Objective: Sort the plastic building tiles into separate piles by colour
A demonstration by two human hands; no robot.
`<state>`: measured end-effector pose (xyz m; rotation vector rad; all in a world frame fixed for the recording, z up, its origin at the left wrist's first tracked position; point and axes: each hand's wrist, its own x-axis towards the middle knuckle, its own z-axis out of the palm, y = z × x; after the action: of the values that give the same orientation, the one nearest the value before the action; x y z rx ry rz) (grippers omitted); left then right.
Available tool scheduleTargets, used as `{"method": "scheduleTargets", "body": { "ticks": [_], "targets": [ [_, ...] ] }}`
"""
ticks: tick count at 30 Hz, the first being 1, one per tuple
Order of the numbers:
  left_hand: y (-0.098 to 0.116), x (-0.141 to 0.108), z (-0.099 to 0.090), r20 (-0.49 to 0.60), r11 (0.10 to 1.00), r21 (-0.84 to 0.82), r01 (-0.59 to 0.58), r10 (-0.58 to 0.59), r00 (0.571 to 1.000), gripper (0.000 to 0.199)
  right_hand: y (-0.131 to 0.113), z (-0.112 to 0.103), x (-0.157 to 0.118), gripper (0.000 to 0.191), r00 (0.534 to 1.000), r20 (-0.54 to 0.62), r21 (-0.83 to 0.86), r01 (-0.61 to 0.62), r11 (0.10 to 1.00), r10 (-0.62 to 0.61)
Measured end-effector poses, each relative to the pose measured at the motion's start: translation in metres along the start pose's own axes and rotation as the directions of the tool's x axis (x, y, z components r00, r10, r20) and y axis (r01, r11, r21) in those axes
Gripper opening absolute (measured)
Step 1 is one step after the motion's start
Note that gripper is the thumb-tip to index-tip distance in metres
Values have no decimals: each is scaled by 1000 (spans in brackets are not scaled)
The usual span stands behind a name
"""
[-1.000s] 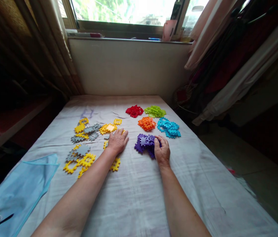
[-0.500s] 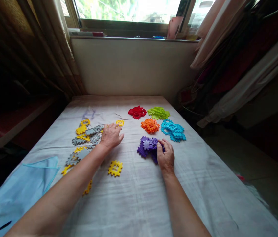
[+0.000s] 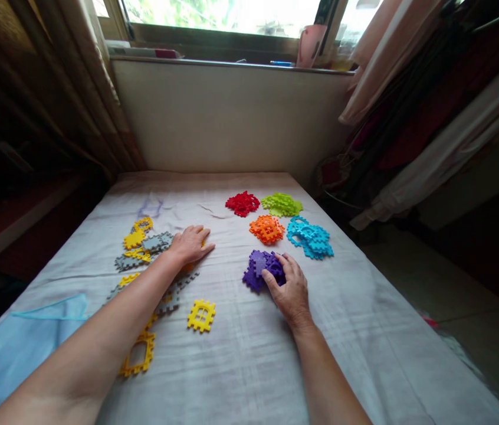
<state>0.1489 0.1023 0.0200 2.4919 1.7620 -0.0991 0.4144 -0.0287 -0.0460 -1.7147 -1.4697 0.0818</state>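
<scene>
Across the left middle of a pale cloth (image 3: 240,372), the left hand (image 3: 191,243) lies palm down, fingers reaching far and right, thumb apart from them. A bit of yellow shows beneath the fingers; I cannot tell whether anything is gripped. On the right, the right hand (image 3: 291,284) curves over the near right side of the purple pile (image 3: 259,268), touching it, with a wide gap between thumb and fingers. Both forearms come in from the near edge.

Half a second ago, a yellow piece lay uncovered just beyond the left hand; that spot is now bare, and the hand sits lower in view. The right thumb has opened away from the fingers, having been closer to them before.

Far right of centre are the red pile (image 3: 243,203) and, just beside it, the green pile (image 3: 282,205). Nearer come the orange pile (image 3: 267,229) and, to its right, the blue pile (image 3: 311,238). Left of the left hand lie mixed grey pieces (image 3: 157,242) and yellow pieces (image 3: 134,239), partly hidden by the left forearm. One yellow square (image 3: 201,316) lies alone, near and right of that arm. Light-blue fabric (image 3: 46,330) spreads at near left.
</scene>
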Motion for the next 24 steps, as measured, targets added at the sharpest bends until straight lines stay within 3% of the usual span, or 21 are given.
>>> {"method": "scheduleTargets", "body": {
  "ticks": [8, 12, 17, 20, 24],
  "targets": [
    [-30, -82, 15, -104, 999, 29, 38, -35, 994, 52, -13, 12, -2, 57, 994, 46, -139, 106, 985, -100],
    [-38, -107, 29, -241, 995, -16, 95, -96, 966, 55, -29, 32, 3, 56, 989, 66, -140, 137, 981, -129],
    [-69, -128, 40, -398, 979, -132, 156, -197, 896, 55, -55, 63, 15, 54, 986, 104, -145, 144, 979, -129],
    [-94, -137, 43, -483, 954, -199, 224, -294, 825, 53, -71, 83, 27, 54, 983, 144, -147, 131, 980, -109],
    [-116, -141, 49, -516, 909, -277, 313, -415, 749, 53, -91, 109, 49, 56, 976, 203, -140, 112, 984, -82]
  ]
}}
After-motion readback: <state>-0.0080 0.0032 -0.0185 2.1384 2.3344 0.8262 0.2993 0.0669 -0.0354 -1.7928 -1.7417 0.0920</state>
